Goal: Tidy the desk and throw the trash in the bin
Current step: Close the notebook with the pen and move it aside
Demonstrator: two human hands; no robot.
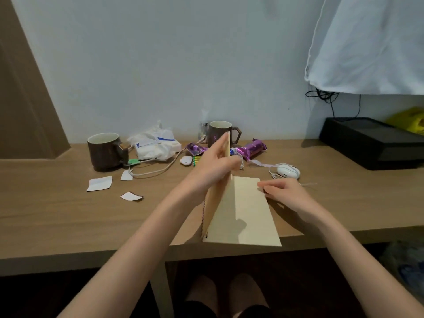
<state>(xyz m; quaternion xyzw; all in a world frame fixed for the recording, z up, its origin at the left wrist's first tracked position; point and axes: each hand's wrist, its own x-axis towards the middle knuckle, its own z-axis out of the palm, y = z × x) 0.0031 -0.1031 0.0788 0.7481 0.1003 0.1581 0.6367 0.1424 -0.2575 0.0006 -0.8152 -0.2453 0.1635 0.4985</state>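
A cream notebook (pixel 245 216) lies half open at the desk's (pixel 68 216) front edge. My left hand (pixel 213 166) grips its raised cover, which stands nearly upright. My right hand (pixel 282 191) pinches the far right corner of the flat page. Purple snack wrappers (pixel 253 149) lie behind the notebook. Three white paper scraps (pixel 99 183) lie scattered at the left. A crumpled tissue pack (pixel 156 145) sits near the wall.
Two brown mugs stand on the desk, one at the left (pixel 104 151) and one at the back (pixel 221 133). A white mouse (pixel 286 172) with its cable lies to the right. A black box (pixel 371 143) fills the right end. A white cloth (pixel 367 47) hangs above.
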